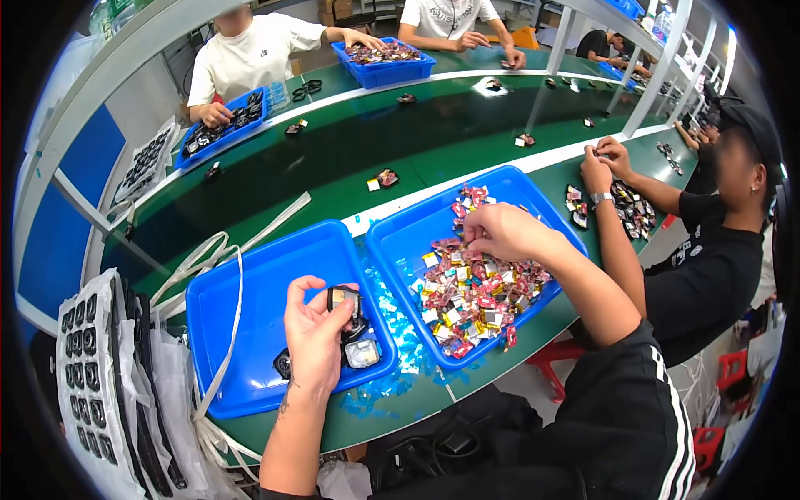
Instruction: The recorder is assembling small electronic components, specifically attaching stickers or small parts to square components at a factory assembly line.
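I sit at a long green worktop (333, 167) with a white stripe along its length, in a workroom where other people sit on the far side and to my right, each with blue trays or small parts before them. At my far left, sheets of black moulded parts in clear bags (87, 375) hang over the worktop's edge, with white straps (212, 275) looping across to the first tray.

My left hand (315, 333) comes up from the lower edge over the left blue tray (242, 317), palm turned toward me, wrist bent back. Its grip is closed: thumb and fingers pinch a small dark square part (343, 298) held upright just above the tray's right end. Another small part with a pale clear face (362, 353) lies in the tray right beside that hand.

Blue film scraps (400, 333) litter the gap between the trays.

My right arm crosses in from the lower right, elbow bent, and my right hand (500, 233) hangs knuckles-up over the right blue tray (400, 242), fingers curled down into the heap of small red, yellow and white packets (475, 292). I cannot tell whether that grip has hold of one.
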The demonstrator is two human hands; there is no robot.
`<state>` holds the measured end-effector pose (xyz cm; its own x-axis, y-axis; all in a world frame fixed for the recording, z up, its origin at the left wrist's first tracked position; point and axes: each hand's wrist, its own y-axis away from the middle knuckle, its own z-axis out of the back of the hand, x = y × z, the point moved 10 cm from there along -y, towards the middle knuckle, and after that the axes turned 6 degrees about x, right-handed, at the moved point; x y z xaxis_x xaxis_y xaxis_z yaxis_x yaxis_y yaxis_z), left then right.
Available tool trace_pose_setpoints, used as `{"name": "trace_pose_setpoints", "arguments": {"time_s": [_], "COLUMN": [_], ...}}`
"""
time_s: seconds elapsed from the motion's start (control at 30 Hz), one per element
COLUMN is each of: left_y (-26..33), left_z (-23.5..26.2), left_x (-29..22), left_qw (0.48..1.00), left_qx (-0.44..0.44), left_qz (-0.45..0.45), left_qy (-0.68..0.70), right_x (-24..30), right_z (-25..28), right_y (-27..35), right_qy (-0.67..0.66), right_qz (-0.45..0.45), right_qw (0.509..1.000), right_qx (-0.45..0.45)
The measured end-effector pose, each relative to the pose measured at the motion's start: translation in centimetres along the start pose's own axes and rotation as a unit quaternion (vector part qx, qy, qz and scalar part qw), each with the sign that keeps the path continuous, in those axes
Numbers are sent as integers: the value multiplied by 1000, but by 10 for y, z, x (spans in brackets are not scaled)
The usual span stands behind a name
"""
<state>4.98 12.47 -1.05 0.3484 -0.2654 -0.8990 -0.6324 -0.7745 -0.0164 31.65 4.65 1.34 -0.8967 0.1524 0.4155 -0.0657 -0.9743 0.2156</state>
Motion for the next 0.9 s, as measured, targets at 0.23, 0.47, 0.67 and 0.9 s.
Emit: {"name": "trace_pose_setpoints", "arguments": {"time_s": [0.23,0.47,0.67,0.9], "left_y": [-1,4,15,22], "left_z": [-3,-7,-56,-54], "left_x": [22,6,-20,-29], "left_qw": [988,998,956,946], "left_qx": [-21,37,152,95], "left_qz": [87,34,-96,-136], "left_qy": [127,36,-231,-280], "right_x": [15,72,112,128], "right_z": [34,32,5,-16], "right_y": [24,43,43,31], "right_qy": [-100,-335,-388,-462], "right_qz": [11,86,132,105], "right_qw": [977,925,909,880], "right_qx": [-189,-156,-77,-31]}}
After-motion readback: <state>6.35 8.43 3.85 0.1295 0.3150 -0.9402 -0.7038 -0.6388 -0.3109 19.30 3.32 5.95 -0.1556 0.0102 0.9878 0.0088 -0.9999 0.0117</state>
